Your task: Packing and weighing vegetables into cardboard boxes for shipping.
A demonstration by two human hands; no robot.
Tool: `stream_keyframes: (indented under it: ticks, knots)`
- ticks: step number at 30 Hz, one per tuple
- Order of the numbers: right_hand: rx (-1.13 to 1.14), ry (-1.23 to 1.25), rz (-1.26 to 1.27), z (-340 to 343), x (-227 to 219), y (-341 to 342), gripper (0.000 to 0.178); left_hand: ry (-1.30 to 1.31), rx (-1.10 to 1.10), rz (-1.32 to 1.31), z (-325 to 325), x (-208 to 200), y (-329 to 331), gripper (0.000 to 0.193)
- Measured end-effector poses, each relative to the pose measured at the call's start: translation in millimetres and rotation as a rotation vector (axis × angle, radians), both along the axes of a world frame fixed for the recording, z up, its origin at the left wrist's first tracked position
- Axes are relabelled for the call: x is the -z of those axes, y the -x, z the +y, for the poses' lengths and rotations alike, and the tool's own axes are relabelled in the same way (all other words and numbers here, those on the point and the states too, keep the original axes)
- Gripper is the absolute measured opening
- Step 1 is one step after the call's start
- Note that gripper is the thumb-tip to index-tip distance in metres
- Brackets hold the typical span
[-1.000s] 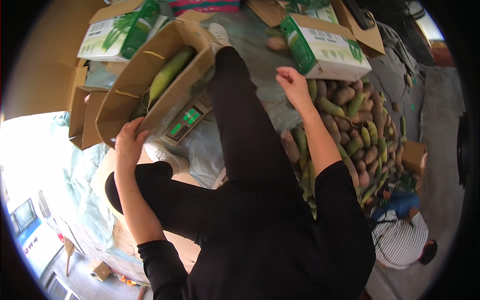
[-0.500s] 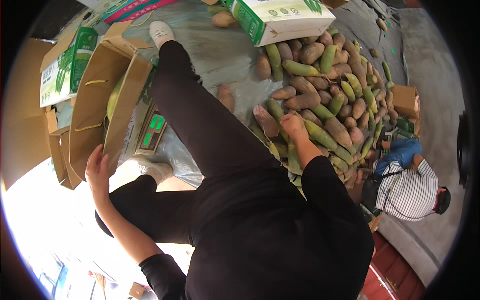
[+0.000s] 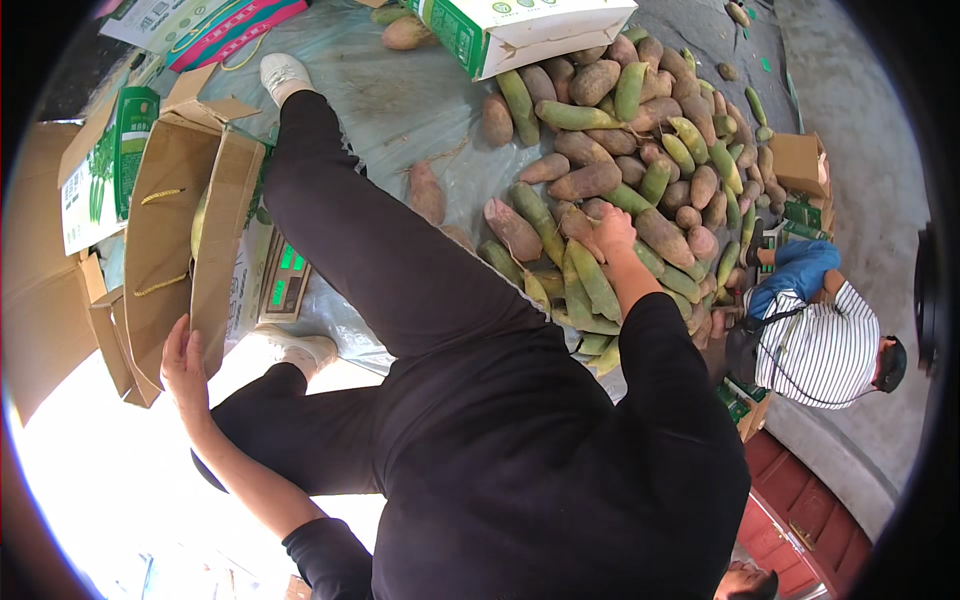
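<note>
My left hand [image 3: 185,365] pinches the lower edge of an open cardboard box [image 3: 222,225], which tilts beside a digital scale [image 3: 284,280] with green displays. Inside the box, a pale green radish [image 3: 200,222] shows partly behind the front panel, along with yellow rope handles. Over on the right, my right hand [image 3: 614,236] is in a large pile of green and brownish-purple radishes [image 3: 590,180]. Its fingers are closed at the end of a radish [image 3: 578,226]; the fingertips are partly hidden.
A white and green carton [image 3: 540,40] stands at the pile's far edge. Another printed carton [image 3: 110,165] is at the left. A single radish [image 3: 427,192] lies on the plastic sheet near my leg. A person in a striped shirt [image 3: 825,345] bends by the pile's right side.
My right hand has moved slightly up and right within the pile, and a radish at its fingers has shifted. My left hand stays at the box edge. The whole view has shifted a little.
</note>
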State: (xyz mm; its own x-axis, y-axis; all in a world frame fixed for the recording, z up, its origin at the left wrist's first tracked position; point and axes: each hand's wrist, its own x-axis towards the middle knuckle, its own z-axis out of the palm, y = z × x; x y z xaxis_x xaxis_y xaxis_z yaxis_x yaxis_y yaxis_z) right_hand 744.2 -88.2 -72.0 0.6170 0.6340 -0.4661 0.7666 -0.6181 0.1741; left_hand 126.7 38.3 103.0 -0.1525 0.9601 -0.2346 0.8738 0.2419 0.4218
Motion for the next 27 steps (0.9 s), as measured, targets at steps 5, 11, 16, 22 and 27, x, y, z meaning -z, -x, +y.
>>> stream_keyframes:
  ticks: [5,11,16,22,27]
  knots:
    - [-0.007,0.274,-0.022,-27.3,-5.1,-20.7,0.049,-0.062,-0.033,-0.153,2.2,19.7,11.0,0.029]
    - [-0.066,0.326,-0.122,-29.7,13.4,-27.6,0.046,-0.088,-0.014,0.003,0.6,5.2,-5.9,0.028]
    - [-0.045,0.336,-0.095,-28.3,16.0,-20.0,0.044,-0.104,-0.049,-0.005,-1.5,-3.2,-9.9,0.027]
    - [-0.142,0.301,-0.091,-24.1,-0.5,-2.4,0.053,-0.122,-0.048,-0.003,-2.6,-3.4,-5.5,0.028]
    - [-0.11,0.019,0.037,-8.1,-1.0,6.0,0.066,-0.133,-0.05,-0.015,-3.2,-5.9,-4.4,0.028]
